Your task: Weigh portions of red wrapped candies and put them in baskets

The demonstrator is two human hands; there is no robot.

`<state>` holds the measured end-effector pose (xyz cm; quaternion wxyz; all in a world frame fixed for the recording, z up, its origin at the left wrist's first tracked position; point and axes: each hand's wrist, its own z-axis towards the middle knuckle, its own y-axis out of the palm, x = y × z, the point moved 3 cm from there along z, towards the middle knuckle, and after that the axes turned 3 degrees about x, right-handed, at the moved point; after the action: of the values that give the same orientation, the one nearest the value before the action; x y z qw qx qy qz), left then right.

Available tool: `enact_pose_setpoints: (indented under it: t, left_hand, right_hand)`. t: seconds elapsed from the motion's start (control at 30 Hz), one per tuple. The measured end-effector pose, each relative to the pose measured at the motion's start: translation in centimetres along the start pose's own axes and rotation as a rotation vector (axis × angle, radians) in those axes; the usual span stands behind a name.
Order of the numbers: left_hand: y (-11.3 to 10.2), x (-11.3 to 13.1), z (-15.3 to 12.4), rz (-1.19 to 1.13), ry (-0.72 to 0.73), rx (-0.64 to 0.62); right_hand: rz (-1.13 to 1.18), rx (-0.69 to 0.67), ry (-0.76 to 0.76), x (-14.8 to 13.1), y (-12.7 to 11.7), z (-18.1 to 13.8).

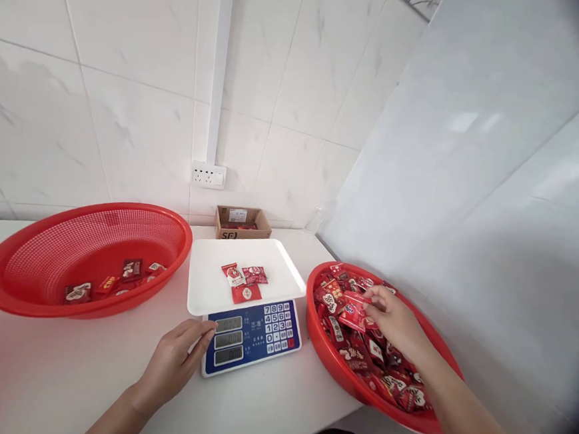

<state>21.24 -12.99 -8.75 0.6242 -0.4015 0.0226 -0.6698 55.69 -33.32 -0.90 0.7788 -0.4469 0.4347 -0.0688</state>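
My right hand (394, 319) pinches a red candy packet (353, 310) between thumb and fingers, over the right red basket (313, 326), which is heaped with red wrapped packets. My left hand (172, 361) is closed, its fingertips together at the left edge of the digital scale (255, 335); nothing shows in them. On the scale's white tray (210, 264) lie three small packets: a red and white one (233, 275), a dark red one (255, 275) and a bright red one (247, 294). The scale's display is lit too faintly to read surely.
A red perforated basket (52, 238) with several packets at its bottom stands at the left. Behind the scale sits a small cardboard box (223, 223) holding red items. The white table (93, 355) meets a tiled wall with a socket (208, 175); a smooth panel rises at the right.
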Motion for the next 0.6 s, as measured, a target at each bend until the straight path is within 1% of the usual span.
enact_pose_setpoints:
  t: [0.1,0.17,0.3,0.37,0.4,0.47,0.53,0.6]
  left_hand:
    - [0.0,0.1,0.1,-0.011,-0.009,0.004]
    - [0.0,0.2,0.1,-0.013,-0.014,-0.003]
    - [0.0,0.4,0.0,-0.008,-0.04,-0.022]
    - [-0.1,0.5,0.0,-0.009,-0.054,-0.026]
    - [-0.2,0.5,0.0,-0.011,-0.06,-0.027]
    - [-0.3,0.4,0.1,-0.019,-0.074,-0.029]
    - [-0.4,0.3,0.1,-0.03,-0.084,-0.027]
    - [-0.4,0.3,0.1,-0.038,-0.085,-0.025]
  right_hand:
    - [0.194,0.009,-0.004,-1.1,0.5,0.1]
    - [0.274,0.0,-0.014,-2.3,1.5,0.4]
    - [0.347,-0.052,-0.038,-5.2,4.5,1.3]
    - [0.416,-0.112,-0.031,-6.7,6.4,1.7]
    - [0.416,-0.154,-0.03,-7.3,7.4,1.9]
    - [0.312,-0.225,-0.064,-8.5,9.2,1.9]
    - [0.127,-0.288,-0.166,-9.5,10.7,1.6]
    - [-0.006,-0.347,-0.275,-10.3,12.0,1.0]
